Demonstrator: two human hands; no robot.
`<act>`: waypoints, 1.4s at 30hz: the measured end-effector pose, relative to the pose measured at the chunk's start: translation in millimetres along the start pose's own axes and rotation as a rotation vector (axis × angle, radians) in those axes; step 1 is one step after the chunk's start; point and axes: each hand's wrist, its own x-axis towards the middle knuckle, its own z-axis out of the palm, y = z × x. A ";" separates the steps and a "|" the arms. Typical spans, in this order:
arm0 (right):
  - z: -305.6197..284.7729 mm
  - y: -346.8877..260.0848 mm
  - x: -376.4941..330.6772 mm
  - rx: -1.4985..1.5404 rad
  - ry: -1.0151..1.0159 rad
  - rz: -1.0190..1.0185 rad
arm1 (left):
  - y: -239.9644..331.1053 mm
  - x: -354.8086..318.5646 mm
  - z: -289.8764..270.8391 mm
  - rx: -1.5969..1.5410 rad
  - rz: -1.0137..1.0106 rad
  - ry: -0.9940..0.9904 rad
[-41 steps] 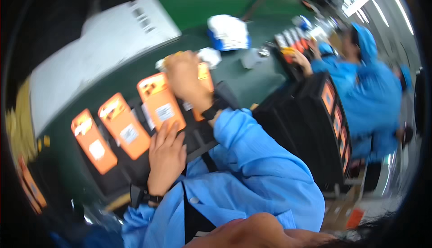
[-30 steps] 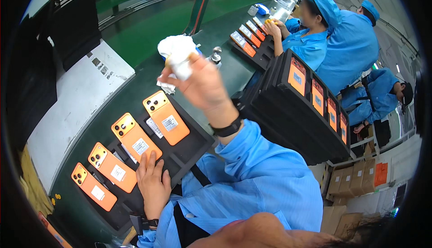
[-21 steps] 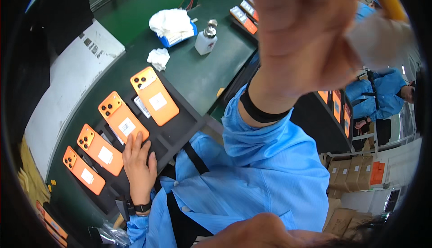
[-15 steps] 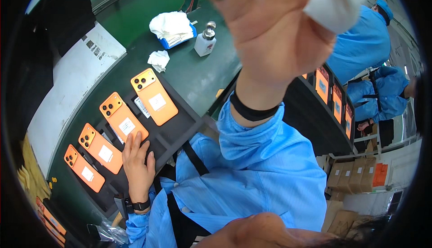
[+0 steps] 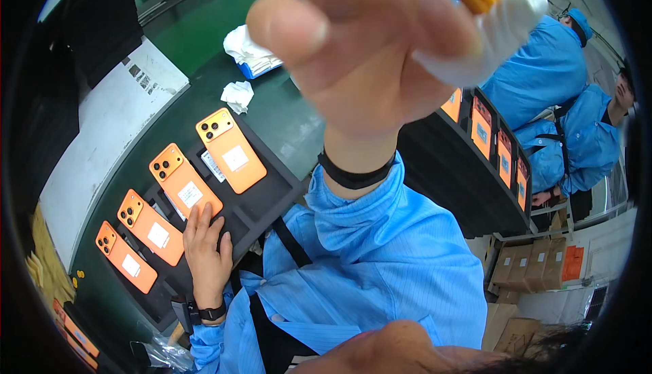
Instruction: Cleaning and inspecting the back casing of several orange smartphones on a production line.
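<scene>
My left hand, with a dark watch at its wrist, lies flat with fingers stretched out. Its fingertips touch the lower end of an orange phone in a black tray. This phone lies camera side up and bears a white label, as do several others in a row, such as the rightmost phone. My right hand is raised close to the camera, palm showing, blurred, its fingers partly cut off by the upper edge. White covering wraps its thumb, and a yellow-orange finger cover shows beside it. I see nothing held in it.
On the green table stand a blue pack of white wipes and a crumpled white wipe. Right of my arm, a second black tray holds more orange phones. Two people in blue work clothes and cardboard boxes are farther right.
My right hand has shifted left and its fingers have curled somewhat; the yellow-orange cover has come into view. It now hides the white bottle. My left hand stays on the phone.
</scene>
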 end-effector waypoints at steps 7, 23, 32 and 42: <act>-5.7 11.1 0.8 0.027 0.006 0.017 | -1.8 4.4 1.0 -0.002 0.009 0.006; 36.4 170.9 -192.8 -0.361 1.041 0.712 | -5.4 -4.0 -0.8 -0.004 0.010 0.019; 50.8 166.0 -209.7 -0.302 1.087 0.774 | -4.9 -1.2 2.5 0.038 0.066 0.049; 48.3 169.5 -222.2 -0.320 1.026 0.796 | -4.6 -2.2 0.2 0.024 0.040 0.028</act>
